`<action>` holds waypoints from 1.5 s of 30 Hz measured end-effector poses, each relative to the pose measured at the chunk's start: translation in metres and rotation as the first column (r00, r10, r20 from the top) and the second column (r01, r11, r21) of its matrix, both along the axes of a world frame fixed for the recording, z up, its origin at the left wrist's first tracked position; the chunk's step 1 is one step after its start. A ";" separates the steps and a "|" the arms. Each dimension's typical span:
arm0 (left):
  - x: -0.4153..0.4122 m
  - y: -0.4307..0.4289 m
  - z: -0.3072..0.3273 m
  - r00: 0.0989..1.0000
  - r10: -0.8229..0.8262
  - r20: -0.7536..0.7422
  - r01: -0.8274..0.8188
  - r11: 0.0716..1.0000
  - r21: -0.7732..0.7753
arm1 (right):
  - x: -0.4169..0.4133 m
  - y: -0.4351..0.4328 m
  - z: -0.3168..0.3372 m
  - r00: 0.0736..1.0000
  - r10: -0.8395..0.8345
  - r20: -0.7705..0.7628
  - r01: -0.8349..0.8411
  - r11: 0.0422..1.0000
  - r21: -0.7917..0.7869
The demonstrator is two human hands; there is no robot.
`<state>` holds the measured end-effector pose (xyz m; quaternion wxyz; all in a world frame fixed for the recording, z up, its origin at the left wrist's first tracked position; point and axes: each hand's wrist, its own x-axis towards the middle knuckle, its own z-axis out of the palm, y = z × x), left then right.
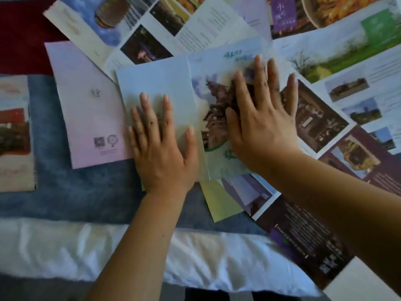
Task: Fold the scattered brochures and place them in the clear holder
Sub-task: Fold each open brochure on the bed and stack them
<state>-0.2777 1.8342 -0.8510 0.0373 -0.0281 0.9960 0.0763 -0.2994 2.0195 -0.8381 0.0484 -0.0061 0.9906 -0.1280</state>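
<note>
Left hand (161, 148) flat, fingers straight and spread, palm down on the plain pale-blue panel of the brochure (156, 83). Right hand (260, 118) also flat, fingers straight, pressing the panel with the pagoda picture. Neither hand grips anything; both only press. A crease runs between the two panels. The brochure lies mid-scatter, overlapping a pink sheet (86, 109) on its left and a yellow-green sheet (219, 203) at its near edge. More open brochures lie above (138, 25) and to the right (347, 83). Blue cloth (76, 192) underneath, white bedding (65, 246) at near edge.
</note>
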 end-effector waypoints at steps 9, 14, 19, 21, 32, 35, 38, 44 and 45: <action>-0.005 -0.007 0.017 0.996 0.078 0.046 -0.088 0.951 0.298 | 0.001 -0.021 -0.002 0.993 0.108 0.051 -0.109 0.994 0.032; -0.010 -0.012 0.044 0.985 0.131 0.110 -0.169 0.852 0.496 | -0.003 -0.053 0.005 0.972 0.211 0.102 -0.214 0.977 0.019; -0.017 -0.043 0.080 0.962 0.207 0.179 -0.274 0.757 0.594 | -0.008 -0.079 0.019 0.967 0.212 0.140 -0.209 0.977 -0.032; -0.017 -0.061 0.092 0.955 0.252 0.159 -0.298 0.792 0.532 | -0.008 -0.095 0.027 0.967 0.216 0.136 -0.209 0.976 -0.067; -0.007 -0.133 0.073 0.948 0.293 -0.121 -0.283 0.955 0.092 | -0.019 -0.192 0.024 0.919 0.391 0.055 -0.379 0.913 -0.154; -0.005 -0.146 0.051 0.964 0.246 -0.099 -0.242 0.969 0.054 | -0.021 -0.202 0.013 0.886 0.459 0.062 -0.453 0.887 -0.088; -0.006 -0.149 0.037 0.984 0.174 -0.023 -0.173 0.983 0.069 | -0.021 -0.203 0.005 0.866 0.491 0.098 -0.493 0.870 -0.006; 0.005 -0.146 0.034 0.984 0.171 0.040 -0.175 0.972 0.159 | -0.023 -0.209 0.004 0.876 0.481 0.031 -0.477 0.875 -0.081; 0.010 -0.145 0.035 0.983 0.180 0.031 -0.183 0.965 0.187 | -0.024 -0.211 0.006 0.878 0.478 0.029 -0.474 0.876 -0.096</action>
